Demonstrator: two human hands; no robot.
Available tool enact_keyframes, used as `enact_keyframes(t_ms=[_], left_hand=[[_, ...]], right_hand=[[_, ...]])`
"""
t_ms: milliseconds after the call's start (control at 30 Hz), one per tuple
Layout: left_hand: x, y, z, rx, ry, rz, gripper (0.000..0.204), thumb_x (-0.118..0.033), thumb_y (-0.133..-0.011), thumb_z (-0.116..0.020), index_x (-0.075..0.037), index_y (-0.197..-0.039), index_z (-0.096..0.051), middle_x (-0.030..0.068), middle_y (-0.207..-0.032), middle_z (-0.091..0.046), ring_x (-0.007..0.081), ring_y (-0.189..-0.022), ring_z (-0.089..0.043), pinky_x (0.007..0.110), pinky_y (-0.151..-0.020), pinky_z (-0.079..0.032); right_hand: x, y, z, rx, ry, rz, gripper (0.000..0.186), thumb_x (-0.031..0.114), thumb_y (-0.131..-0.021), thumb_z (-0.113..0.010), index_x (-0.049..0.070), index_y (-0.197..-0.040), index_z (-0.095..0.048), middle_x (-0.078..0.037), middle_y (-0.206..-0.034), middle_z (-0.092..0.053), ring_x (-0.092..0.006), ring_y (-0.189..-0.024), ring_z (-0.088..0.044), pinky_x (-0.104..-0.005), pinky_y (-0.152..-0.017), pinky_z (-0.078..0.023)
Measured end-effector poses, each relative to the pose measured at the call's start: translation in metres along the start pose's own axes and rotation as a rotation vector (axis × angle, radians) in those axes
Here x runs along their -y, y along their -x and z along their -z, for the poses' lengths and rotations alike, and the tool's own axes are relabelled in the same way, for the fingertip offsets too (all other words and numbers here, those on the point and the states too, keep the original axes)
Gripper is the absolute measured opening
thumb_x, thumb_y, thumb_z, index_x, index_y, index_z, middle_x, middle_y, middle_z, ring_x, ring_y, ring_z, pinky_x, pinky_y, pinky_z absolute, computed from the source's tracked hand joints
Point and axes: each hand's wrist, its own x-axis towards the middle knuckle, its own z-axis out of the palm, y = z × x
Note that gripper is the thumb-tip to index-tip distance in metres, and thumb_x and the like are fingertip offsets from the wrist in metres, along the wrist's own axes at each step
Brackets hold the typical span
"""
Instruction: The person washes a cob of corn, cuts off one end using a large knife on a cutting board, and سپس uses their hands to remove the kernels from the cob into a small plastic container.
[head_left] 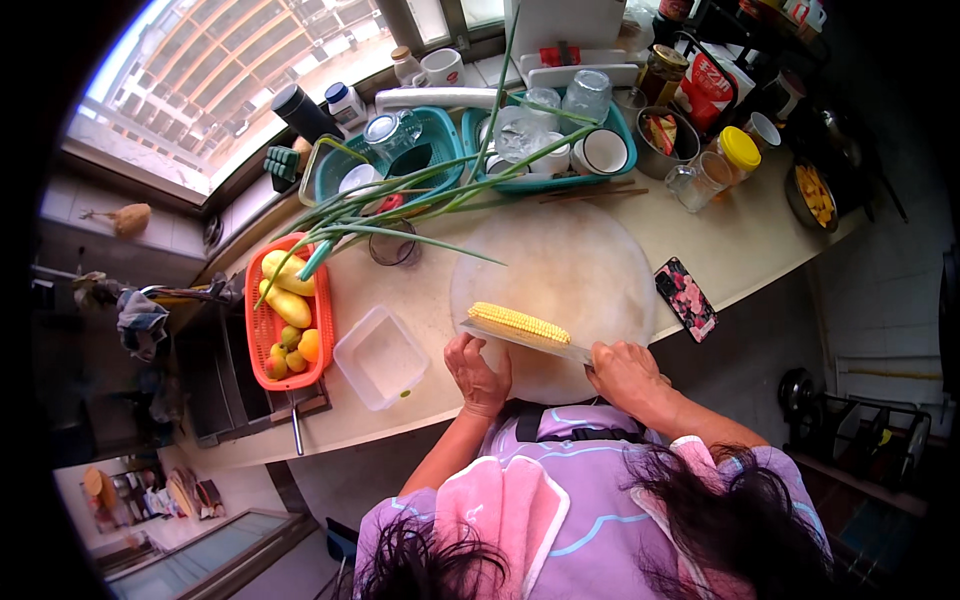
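Observation:
A peeled yellow corn cob [520,321] lies on a round white cutting board [560,245]. Along its near side runs the blade of a kitchen knife [530,341], slanting down to the right. My right hand [628,376] is closed round the handle end of the knife. At the blade's left end, my left hand [479,372] has its fingers bent and pressed to the blade; the fingertips are partly hidden. Left of the board, near the counter's front edge, stands a clear plastic container [381,358].
An orange basket [252,335] of fruit and yellow vegetables stands left, by the sink. Long green scallions [400,195] lie across teal baskets [450,140] of cups and glasses at the back. A flower-patterned phone [687,299] lies right of the board. Jars and pots [668,150] crowd the back right.

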Motion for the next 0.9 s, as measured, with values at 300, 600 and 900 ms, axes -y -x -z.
enact_keyframes(t_ms=[300, 600, 900], left_hand=[[0.01, -0.086, 0.066, 0.38, -0.115, -0.346, 0.091, -0.03, -0.055, -0.085, -0.005, -0.13, -0.04, 0.0137, -0.126, -0.049, 0.0289, -0.12, -0.046, 0.056, -0.105, -0.021], [0.007, -0.134, 0.026, 0.916, -0.164, -0.67, 0.005, -0.012, -0.074, -0.057, -0.009, -0.07, -0.058, 0.0052, -0.076, -0.058, 0.0217, -0.077, -0.061, 0.036, -0.067, -0.046], [0.008, -0.132, 0.023, 0.943, -0.116, -0.689, 0.003, -0.011, -0.072, -0.057, -0.009, -0.07, -0.057, 0.0051, -0.076, -0.058, 0.0219, -0.074, -0.06, 0.036, -0.066, -0.046]], right_hand=[[-0.002, -0.007, 0.003, 0.072, 0.027, -0.034, 0.015, 0.013, -0.079, -0.057, -0.001, -0.077, -0.063, -0.025, -0.07, -0.063, -0.0409, -0.068, -0.066, -0.0482, -0.063, -0.054], [0.006, -0.013, 0.016, 0.151, -0.03, -0.072, 0.016, 0.01, -0.078, -0.055, -0.002, -0.074, -0.066, -0.026, -0.071, -0.063, -0.0411, -0.069, -0.065, -0.0478, -0.064, -0.054], [0.005, -0.011, 0.008, 0.172, -0.086, -0.12, 0.016, 0.012, -0.077, -0.058, -0.003, -0.074, -0.064, -0.027, -0.072, -0.062, -0.0425, -0.072, -0.065, -0.048, -0.067, -0.053]])
